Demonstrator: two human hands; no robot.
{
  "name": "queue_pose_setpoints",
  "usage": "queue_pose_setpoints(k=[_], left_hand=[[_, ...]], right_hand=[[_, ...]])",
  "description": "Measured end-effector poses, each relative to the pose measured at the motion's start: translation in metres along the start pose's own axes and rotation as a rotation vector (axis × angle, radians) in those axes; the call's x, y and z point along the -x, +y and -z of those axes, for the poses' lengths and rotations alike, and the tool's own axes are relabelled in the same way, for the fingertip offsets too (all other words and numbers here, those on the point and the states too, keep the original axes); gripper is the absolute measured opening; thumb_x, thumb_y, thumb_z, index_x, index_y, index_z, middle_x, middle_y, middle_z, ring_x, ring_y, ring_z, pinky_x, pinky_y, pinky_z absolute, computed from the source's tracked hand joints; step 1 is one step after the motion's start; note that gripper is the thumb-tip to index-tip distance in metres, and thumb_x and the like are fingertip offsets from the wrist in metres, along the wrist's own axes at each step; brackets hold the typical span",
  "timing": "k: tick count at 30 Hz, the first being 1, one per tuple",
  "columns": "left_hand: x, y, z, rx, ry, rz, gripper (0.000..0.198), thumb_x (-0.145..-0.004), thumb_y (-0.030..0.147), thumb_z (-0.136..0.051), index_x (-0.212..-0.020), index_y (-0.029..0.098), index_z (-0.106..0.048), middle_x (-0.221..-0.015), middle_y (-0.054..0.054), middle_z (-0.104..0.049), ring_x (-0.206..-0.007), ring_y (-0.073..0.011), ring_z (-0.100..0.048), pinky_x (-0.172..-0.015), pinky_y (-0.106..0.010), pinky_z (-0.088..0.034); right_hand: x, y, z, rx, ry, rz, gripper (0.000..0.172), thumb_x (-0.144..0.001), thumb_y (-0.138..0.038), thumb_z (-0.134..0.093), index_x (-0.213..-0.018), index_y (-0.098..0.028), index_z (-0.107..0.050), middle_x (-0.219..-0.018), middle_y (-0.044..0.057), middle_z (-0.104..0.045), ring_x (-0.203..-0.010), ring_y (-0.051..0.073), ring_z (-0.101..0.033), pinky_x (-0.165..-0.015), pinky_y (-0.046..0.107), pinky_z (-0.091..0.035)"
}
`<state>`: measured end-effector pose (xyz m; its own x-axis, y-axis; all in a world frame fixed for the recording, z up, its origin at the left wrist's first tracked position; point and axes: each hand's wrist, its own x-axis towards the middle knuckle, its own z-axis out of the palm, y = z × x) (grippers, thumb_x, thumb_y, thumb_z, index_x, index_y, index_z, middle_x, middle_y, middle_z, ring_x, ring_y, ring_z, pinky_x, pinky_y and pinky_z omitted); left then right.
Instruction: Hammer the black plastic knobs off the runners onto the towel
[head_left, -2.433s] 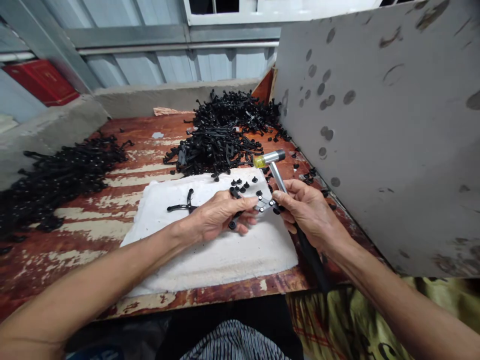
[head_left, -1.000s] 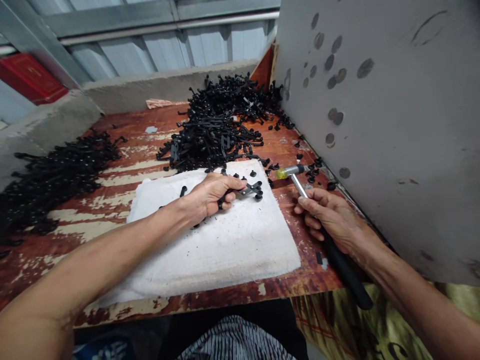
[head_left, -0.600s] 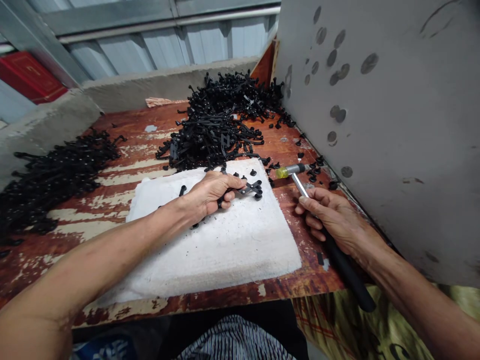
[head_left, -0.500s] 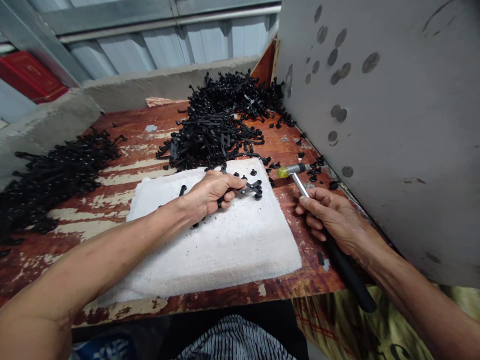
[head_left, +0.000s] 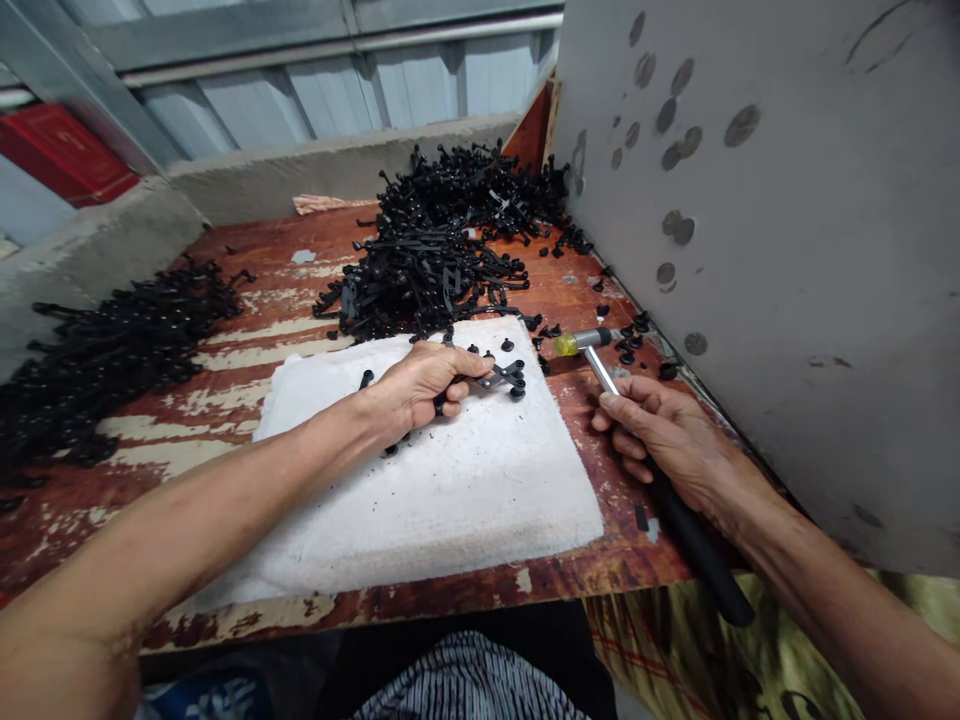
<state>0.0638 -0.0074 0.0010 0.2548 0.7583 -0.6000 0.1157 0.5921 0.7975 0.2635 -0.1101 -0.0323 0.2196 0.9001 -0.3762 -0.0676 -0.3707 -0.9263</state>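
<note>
While our left grip point(head_left: 424, 385) is clamped on a black plastic linkage piece point(head_left: 500, 377) above the white cloth pad point(head_left: 420, 520), our right grip point(head_left: 664, 430) closes round a hammer point(head_left: 600, 368) (yellow-tipped) over the counter point(head_left: 570, 440).

The left hand point(head_left: 424, 385) grips a black jointed plastic piece point(head_left: 499, 378) just above a white cloth pad point(head_left: 420, 500) on the weathered red bench point(head_left: 570, 560), with small black studs point(head_left: 507, 345) scattered just ahead of that grip. The right hand point(head_left: 667, 430) closes around a yellow-tipped mallet point(head_left: 592, 360), its head just beyond the fingers. Ahead of both grips lies a tangled heap of black parts point(head_left: 427, 255); another black heap point(head_left: 112, 360) lies well left of the left hand.
</note>
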Motion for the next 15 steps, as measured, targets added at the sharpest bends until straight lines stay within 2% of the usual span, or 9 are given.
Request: queue_pose_setpoints(k=[8, 15], left_hand=[[0.0009, 0.0004, 0.0019, 0.012, -0.004, -0.006, 0.018, -0.08, 0.004, -0.06, -0.063, 0.005, -0.055, -0.052, 0.0, -0.047, -0.033, -0.0018, -0.027, -0.029, -0.014, -0.019], [-0.0006, -0.0014, 0.0017, 0.01, -0.004, -0.005, 0.02, -0.08, 0.004, -0.061, -0.061, 0.006, -0.055, -0.051, -0.001, -0.047, -0.032, -0.0022, -0.027, -0.028, -0.014, -0.019]], right_hand=[[-0.0016, 0.0035, 0.0016, -0.01, -0.014, 0.015, 0.054, -0.059, -0.057, -0.074, -0.079, -0.015, -0.046, -0.07, -0.002, -0.055, -0.039, 0.002, -0.031, -0.029, 0.016, -0.026], [-0.0007, 0.0022, -0.0002, -0.004, -0.002, 0.001, 0.06, -0.053, -0.06, -0.076, -0.078, -0.015, -0.046, -0.068, -0.003, -0.055, -0.038, 0.002, -0.031, -0.029, 0.015, -0.026]])
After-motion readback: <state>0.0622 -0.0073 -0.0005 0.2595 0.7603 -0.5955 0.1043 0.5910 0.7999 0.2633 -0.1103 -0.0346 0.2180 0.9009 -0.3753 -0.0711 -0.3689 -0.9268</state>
